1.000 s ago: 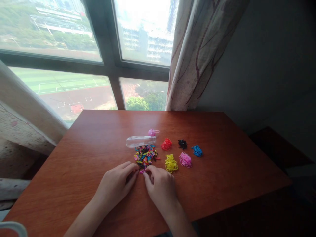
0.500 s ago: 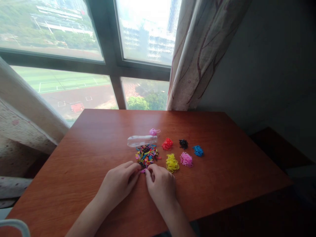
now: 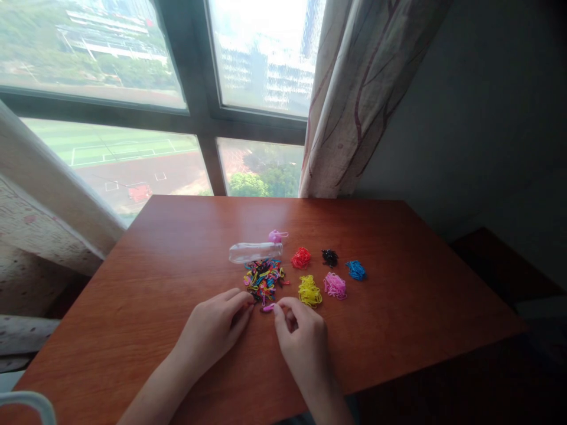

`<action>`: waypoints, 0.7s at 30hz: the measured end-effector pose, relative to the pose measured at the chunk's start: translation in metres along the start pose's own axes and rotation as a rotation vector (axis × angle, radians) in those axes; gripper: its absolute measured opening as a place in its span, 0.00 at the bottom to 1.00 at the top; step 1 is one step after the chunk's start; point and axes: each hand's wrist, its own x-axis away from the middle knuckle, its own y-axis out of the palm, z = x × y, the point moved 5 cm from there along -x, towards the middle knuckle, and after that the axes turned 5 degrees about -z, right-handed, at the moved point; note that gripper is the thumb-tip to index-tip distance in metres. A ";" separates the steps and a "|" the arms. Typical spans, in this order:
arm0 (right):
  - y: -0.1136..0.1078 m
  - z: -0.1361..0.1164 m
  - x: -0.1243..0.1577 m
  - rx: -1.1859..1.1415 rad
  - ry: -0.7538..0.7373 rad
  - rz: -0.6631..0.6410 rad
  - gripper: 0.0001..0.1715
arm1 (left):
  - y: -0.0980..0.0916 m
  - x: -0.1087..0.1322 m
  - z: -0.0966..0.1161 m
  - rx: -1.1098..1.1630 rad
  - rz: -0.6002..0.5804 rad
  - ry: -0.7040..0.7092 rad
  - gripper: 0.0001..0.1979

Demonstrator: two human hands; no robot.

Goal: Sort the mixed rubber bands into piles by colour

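Note:
A pile of mixed-colour rubber bands [image 3: 264,278] lies in the middle of the table. My left hand [image 3: 221,319] is closed at the pile's near edge, fingertips pinched together; what is in them, if anything, is too small to make out. My right hand [image 3: 301,333] pinches a pink rubber band [image 3: 268,308] between thumb and forefinger, just in front of the pile. To the right lie sorted heaps of rubber bands: yellow [image 3: 309,291], pink [image 3: 335,285], red [image 3: 301,258], black [image 3: 330,257] and blue [image 3: 356,270].
A clear plastic bottle [image 3: 254,252] lies on its side behind the mixed pile, with a pink cap [image 3: 275,236] behind its right end. The wooden table [image 3: 398,236] reaches the window. A pale curved tube [image 3: 31,401] shows at the lower left.
My right hand has moved right, away from my left hand, drawing the pink rubber band with it. My left hand has hardly moved.

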 end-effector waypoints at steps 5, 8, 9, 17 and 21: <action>-0.040 0.040 0.004 0.018 0.071 0.087 0.18 | 0.001 0.000 0.000 -0.017 -0.006 0.001 0.11; -0.073 0.077 0.004 0.147 0.131 0.167 0.21 | 0.001 0.000 -0.001 -0.029 -0.014 -0.010 0.11; -0.082 0.088 0.004 0.189 0.146 0.189 0.22 | 0.001 0.000 -0.001 -0.031 -0.018 -0.013 0.11; -0.099 0.119 -0.005 0.318 0.115 0.125 0.23 | 0.000 -0.001 -0.001 -0.033 -0.019 -0.016 0.12; -0.095 0.118 -0.005 0.312 0.126 0.135 0.22 | 0.000 -0.001 -0.001 -0.019 -0.002 -0.010 0.11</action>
